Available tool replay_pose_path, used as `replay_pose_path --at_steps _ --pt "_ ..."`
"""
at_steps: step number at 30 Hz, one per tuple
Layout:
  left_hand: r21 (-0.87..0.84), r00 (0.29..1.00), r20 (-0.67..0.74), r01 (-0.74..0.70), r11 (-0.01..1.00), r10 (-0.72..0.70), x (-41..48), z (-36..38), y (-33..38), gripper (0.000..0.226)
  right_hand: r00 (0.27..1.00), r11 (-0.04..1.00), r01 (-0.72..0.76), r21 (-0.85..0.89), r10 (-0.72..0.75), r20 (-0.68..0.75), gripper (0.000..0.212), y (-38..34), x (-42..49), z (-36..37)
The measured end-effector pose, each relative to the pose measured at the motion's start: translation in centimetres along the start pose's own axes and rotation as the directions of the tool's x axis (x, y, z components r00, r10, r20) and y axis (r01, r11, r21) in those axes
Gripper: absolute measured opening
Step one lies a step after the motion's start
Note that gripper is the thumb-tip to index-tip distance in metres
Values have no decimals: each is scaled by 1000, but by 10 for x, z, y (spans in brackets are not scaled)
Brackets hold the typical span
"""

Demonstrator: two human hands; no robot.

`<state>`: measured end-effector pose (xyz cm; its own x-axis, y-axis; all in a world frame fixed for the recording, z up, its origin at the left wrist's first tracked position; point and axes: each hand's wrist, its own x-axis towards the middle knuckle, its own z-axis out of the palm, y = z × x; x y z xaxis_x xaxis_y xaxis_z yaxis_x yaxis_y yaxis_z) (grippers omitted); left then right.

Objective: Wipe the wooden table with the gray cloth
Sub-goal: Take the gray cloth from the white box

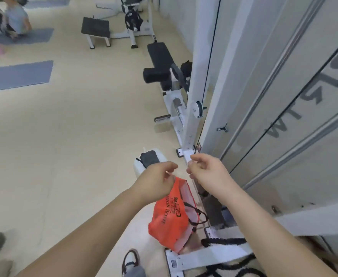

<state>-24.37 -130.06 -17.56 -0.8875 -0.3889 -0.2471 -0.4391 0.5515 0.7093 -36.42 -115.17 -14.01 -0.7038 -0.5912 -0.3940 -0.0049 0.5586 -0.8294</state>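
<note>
Gym floor with weight machines: both hands, left hand point(156, 181) and right hand point(206, 172), hover half-curled, empty; gray cloth point(149, 158) lies beyond, no wooden table visible, so fetching the cloth likely comes next.

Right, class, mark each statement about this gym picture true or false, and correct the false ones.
1. Both hands are raised close together, holding no cloth. True: left hand and right hand hold no cloth.
2. An orange bag sits on the floor below the hands. True.
3. A wooden table stands in front of the person. False: none is in view, only floor and gym equipment.
4. The exercise mats are red. False: they are blue-gray.
5. A black padded bench stands near the wall. True.
</note>
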Motion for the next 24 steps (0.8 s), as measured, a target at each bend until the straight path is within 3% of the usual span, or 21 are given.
replay_pose_path --at_steps 8,11,17,21,24 --pt "29 953 285 -116 993 103 51 -12 -22 35 963 973 -168 160 197 -183 41 -3 16 22" --pt "13 941 321 -119 993 109 58 -3 -30 39 953 961 -194 199 233 -192 10 7 23 17" --pt "142 878 476 -119 983 37 93 4 -95 52 918 916 -290 276 348 -190 25 46 45 35" --pt "282 786 618 -247 927 22 161 -13 -145 50 864 877 -367 310 445 -236 22 54 102 64" --pt "434 663 747 -436 788 -45 237 -22 -206 53 847 884 -364 294 445 -289 11 67 177 104"
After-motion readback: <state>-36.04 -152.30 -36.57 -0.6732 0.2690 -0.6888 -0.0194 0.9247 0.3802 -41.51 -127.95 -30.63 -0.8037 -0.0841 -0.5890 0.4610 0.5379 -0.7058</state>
